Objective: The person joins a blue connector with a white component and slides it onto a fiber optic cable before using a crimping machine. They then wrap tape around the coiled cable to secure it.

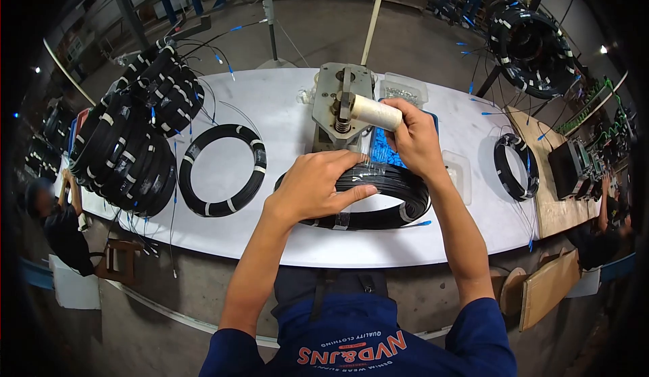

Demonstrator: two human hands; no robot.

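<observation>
My left hand (314, 184) grips the near-left part of a coil of black cable (416, 198), thumb toward the inside of the ring and fingers over the top. Clear wrap (368, 169) shows on the coil beside those fingertips. My right hand (414, 137) is closed round the end of a white cylindrical handle (376, 112). That handle joins the upper part of a metal bench press (329, 83) with a spring below it. The coil lies directly in front of the press, and its blue-tipped cable end (424, 223) points right.
A finished-looking coil (222, 208) lies left, beside a large stack of coils (128, 154). A blue tray (392, 151) and a clear box of small parts (403, 92) stand behind my right hand. Another coil (517, 167) lies right. Co-workers sit at both sides.
</observation>
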